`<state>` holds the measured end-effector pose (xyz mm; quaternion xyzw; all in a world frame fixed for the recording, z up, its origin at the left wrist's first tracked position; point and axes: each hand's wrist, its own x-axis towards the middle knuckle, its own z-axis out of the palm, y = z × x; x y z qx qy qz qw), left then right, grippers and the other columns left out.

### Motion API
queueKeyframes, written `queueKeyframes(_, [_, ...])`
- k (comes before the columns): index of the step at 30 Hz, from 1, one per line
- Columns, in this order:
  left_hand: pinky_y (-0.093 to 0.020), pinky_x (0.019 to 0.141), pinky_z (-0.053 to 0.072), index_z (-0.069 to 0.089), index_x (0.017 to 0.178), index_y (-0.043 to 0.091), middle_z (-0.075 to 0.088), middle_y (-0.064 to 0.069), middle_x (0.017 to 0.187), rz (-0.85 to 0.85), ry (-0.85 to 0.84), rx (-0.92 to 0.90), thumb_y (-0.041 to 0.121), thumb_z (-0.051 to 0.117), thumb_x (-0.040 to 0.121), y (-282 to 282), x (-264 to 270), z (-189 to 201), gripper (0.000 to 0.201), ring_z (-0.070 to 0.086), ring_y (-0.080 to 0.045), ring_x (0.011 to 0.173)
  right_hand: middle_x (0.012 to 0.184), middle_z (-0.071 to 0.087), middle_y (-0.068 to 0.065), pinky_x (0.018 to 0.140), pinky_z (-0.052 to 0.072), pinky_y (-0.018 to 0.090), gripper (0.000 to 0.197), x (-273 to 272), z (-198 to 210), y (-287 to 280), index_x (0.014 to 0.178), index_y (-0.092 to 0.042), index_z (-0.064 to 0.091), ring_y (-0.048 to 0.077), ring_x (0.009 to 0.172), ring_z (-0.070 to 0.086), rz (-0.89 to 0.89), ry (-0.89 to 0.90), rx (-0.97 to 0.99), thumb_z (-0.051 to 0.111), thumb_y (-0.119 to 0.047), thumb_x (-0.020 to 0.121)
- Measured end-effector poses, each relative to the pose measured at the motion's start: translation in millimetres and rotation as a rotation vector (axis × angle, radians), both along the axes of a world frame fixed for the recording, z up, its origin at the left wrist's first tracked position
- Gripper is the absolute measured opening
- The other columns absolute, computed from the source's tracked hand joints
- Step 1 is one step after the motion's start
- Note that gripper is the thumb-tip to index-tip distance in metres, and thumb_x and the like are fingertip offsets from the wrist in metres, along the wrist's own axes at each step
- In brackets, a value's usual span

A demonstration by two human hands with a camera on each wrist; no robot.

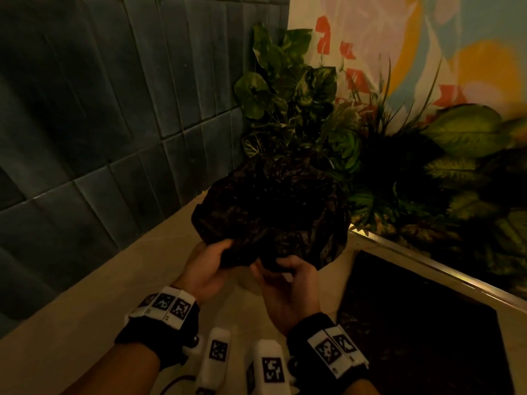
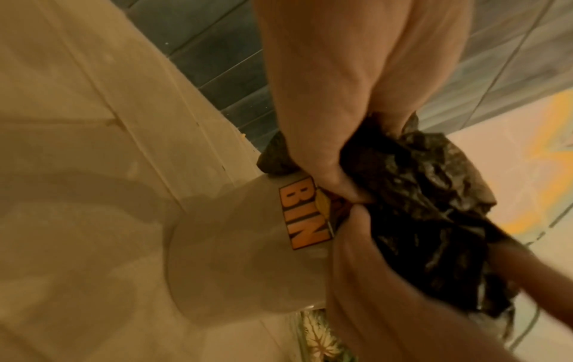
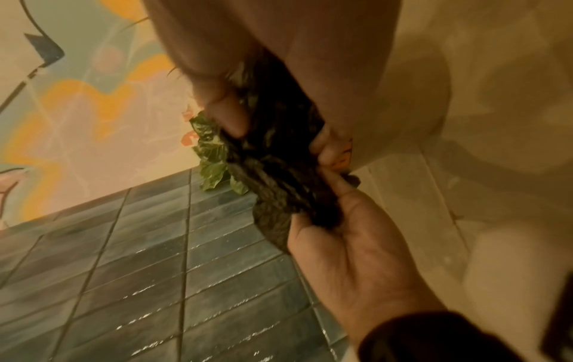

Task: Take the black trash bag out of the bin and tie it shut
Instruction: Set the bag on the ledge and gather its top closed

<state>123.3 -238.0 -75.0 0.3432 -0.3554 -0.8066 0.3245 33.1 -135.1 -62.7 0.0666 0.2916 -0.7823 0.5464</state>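
The crumpled black trash bag (image 1: 271,218) bulges over the top of a pale round bin (image 2: 242,257) with an orange "BIN" label; in the head view the bag hides most of the bin. My left hand (image 1: 225,252) grips the bag's near edge from the left, thumb on top. My right hand (image 1: 273,265) pinches the plastic just beside it. The wrist views show both hands bunching the bag (image 2: 418,208) (image 3: 279,171) against the bin's wall (image 3: 403,98). Whether the bag's bottom still sits inside the bin is hidden.
Leafy potted plants (image 1: 293,109) stand right behind the bin, with more foliage (image 1: 470,166) to the right. A blue-grey tiled wall (image 1: 99,109) runs along the left and a painted wall (image 1: 427,38) is behind. A dark metal-edged panel (image 1: 413,323) lies on the beige floor (image 1: 85,323).
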Motion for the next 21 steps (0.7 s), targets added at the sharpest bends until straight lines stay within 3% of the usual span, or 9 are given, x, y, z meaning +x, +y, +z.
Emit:
queueKeyframes(3, [-0.034,0.076,0.06,0.06,0.12,0.003,0.067,-0.017,0.117,-0.023,0.062,0.047,0.0,0.043,0.092,-1,-1,1,0.033,0.068,-0.029,0.099,0.093,0.07,0.006,0.083,0.051,0.034,0.012,4,6,-4,0.093,-0.012,0.068,0.022,0.086,0.066,0.042,0.121,0.002,0.061,-0.013,0.084])
queueKeyframes(5, [-0.034,0.073,0.06,0.061,0.116,0.005,0.07,-0.015,0.111,-0.015,0.136,0.122,-0.003,0.037,0.091,-1,-3,3,0.036,0.067,-0.031,0.1,0.114,0.069,0.008,0.088,0.053,0.037,0.033,5,3,-11,0.119,-0.015,0.061,0.025,0.105,0.064,-0.057,0.149,0.096,0.064,-0.017,0.086])
queueKeyframes(9, [-0.036,0.08,0.047,0.056,0.102,0.011,0.058,-0.01,0.105,0.004,0.184,0.257,-0.008,0.035,0.063,-2,-2,-4,0.049,0.055,-0.028,0.094,0.118,0.063,0.014,0.1,0.046,0.037,0.025,-8,-9,-13,0.117,-0.01,0.058,0.029,0.103,0.061,-0.146,-0.052,0.101,0.05,-0.02,0.096])
queueKeyframes(11, [-0.037,0.083,0.043,0.057,0.098,0.012,0.056,-0.009,0.104,-0.006,0.139,0.28,-0.01,0.034,0.061,0,-1,-7,0.048,0.053,-0.028,0.091,0.122,0.056,0.031,0.114,0.023,0.027,0.075,-20,-22,-15,0.116,0.006,0.055,0.045,0.108,0.055,-0.147,-0.276,0.164,0.045,-0.062,0.085])
queueKeyframes(13, [-0.033,0.075,0.054,0.062,0.089,0.009,0.066,-0.009,0.083,0.047,0.13,0.306,-0.014,0.031,0.074,1,-1,-10,0.042,0.062,-0.022,0.076,0.119,0.048,0.046,0.117,0.014,0.046,0.132,-16,-26,-15,0.115,0.019,0.049,0.057,0.113,0.045,-0.106,0.045,0.375,0.042,-0.094,0.046])
queueKeyframes(15, [-0.027,0.057,0.059,0.064,0.076,0.009,0.061,-0.005,0.057,0.131,0.17,0.317,-0.005,0.032,0.093,2,-6,-9,0.039,0.059,-0.013,0.053,0.129,0.038,0.048,0.11,0.03,0.055,0.103,-19,-36,-16,0.123,0.025,0.037,0.058,0.123,0.035,-0.043,-0.177,0.231,0.063,-0.059,0.069])
queueKeyframes(17, [-0.034,0.066,0.06,0.063,0.091,0.009,0.063,-0.008,0.076,0.15,0.211,0.302,0.011,0.037,0.099,1,-12,-10,0.028,0.057,-0.016,0.071,0.137,0.044,0.029,0.093,0.051,0.034,0.049,-20,-39,-19,0.138,0.011,0.034,0.043,0.128,0.04,-0.145,0.035,0.143,0.041,-0.003,0.091])
queueKeyframes(19, [-0.038,0.074,0.059,0.061,0.106,0.01,0.064,-0.01,0.098,0.091,0.183,0.26,0.018,0.037,0.101,2,-15,-8,0.026,0.058,-0.022,0.089,0.133,0.054,0.013,0.073,0.057,0.022,0.047,-20,-43,-22,0.134,-0.006,0.047,0.028,0.12,0.051,-0.202,0.074,0.183,0.037,0.008,0.09])
queueKeyframes(21, [-0.038,0.069,0.057,0.06,0.116,0.012,0.067,-0.009,0.1,-0.001,0.04,0.167,0.016,0.038,0.101,3,-17,-7,0.027,0.06,-0.025,0.089,0.116,0.063,0.014,0.066,0.056,0.023,0.028,-18,-37,-22,0.112,-0.004,0.059,0.026,0.101,0.06,-0.128,0.119,0.234,0.047,0.006,0.089])
